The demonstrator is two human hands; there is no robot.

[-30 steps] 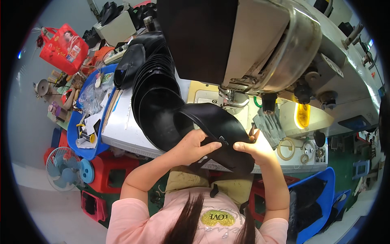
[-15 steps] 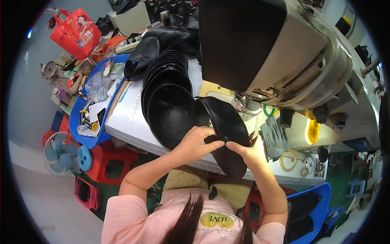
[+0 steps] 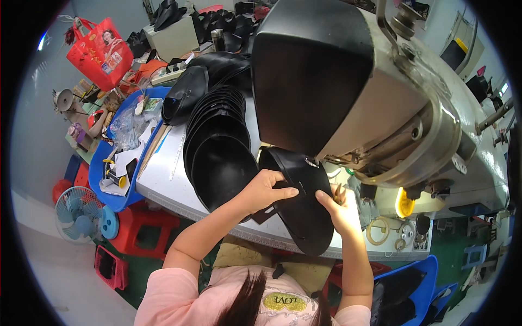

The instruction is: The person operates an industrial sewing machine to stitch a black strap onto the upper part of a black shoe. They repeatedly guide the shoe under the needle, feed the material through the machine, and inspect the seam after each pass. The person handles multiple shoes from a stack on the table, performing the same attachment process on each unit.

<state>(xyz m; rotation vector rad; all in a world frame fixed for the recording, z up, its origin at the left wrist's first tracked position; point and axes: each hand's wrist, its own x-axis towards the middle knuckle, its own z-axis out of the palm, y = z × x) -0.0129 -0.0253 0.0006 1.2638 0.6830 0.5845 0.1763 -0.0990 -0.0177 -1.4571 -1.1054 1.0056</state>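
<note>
A black leather shoe upper [image 3: 305, 220] lies spread under the sewing machine head [image 3: 326, 92], its rounded end hanging toward me over the table edge. My left hand [image 3: 267, 191] grips its left side, thumb on top and fingers hidden beneath. On the opposite side my right hand [image 3: 338, 209] pinches the edge, thumb on the leather. A small dark pointed tool [image 3: 339, 191], perhaps thread snips, pokes out by the right fingers. Left of my left hand, a row of overlapping black uppers [image 3: 223, 163] rests on the white table [image 3: 163, 182].
A blue tray [image 3: 111, 202] with plastic and paper stands at the left. Beyond it are a red stool [image 3: 142, 231] and a fan [image 3: 79, 214]. Grey strips and a tape ring [image 3: 377, 231] lie right of my hand. A blue basket [image 3: 429, 277] of black pieces sits lower right.
The thumbs have moved apart from the middle of the upper, which was bent between them and now lies flatter. Its rounded end shows more fully. The whole view has shifted slightly.
</note>
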